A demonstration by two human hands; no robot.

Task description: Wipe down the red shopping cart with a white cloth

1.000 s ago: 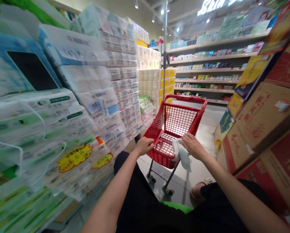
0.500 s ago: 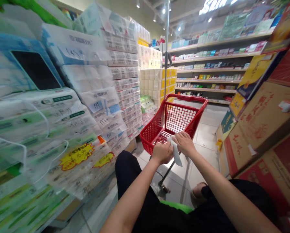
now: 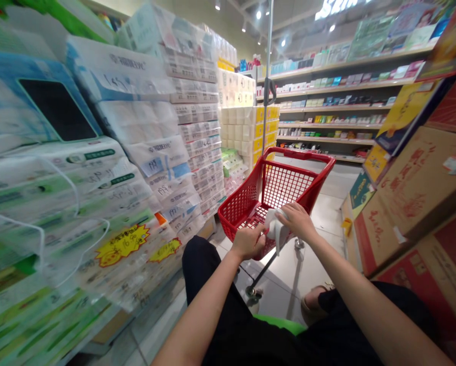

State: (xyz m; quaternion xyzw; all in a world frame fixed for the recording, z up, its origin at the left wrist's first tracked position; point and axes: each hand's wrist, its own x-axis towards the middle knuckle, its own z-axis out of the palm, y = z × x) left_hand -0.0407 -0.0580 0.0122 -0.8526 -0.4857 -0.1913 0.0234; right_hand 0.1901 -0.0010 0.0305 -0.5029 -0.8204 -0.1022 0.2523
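A red shopping cart (image 3: 289,183) with a grid-walled basket stands in front of my knees. My left hand (image 3: 248,242) is closed on the near rim of the basket, its fingertips partly hidden. My right hand (image 3: 298,221) is closed on a white wipe (image 3: 276,229), crumpled and hanging down over the same rim, just right of my left hand. Part of the wipe is hidden by my right fingers.
Tall stacks of packaged tissue (image 3: 197,127) rise on the left, with a phone (image 3: 60,109) and a white cable on them. Cardboard boxes (image 3: 406,188) line the right side. A metal pole (image 3: 268,61) stands behind the cart, before stocked shelves (image 3: 334,109).
My hands have moved apart, the left one shifting slightly left and down. The wipe has bunched up in my right hand. The cart has turned slightly and appears a little farther right.
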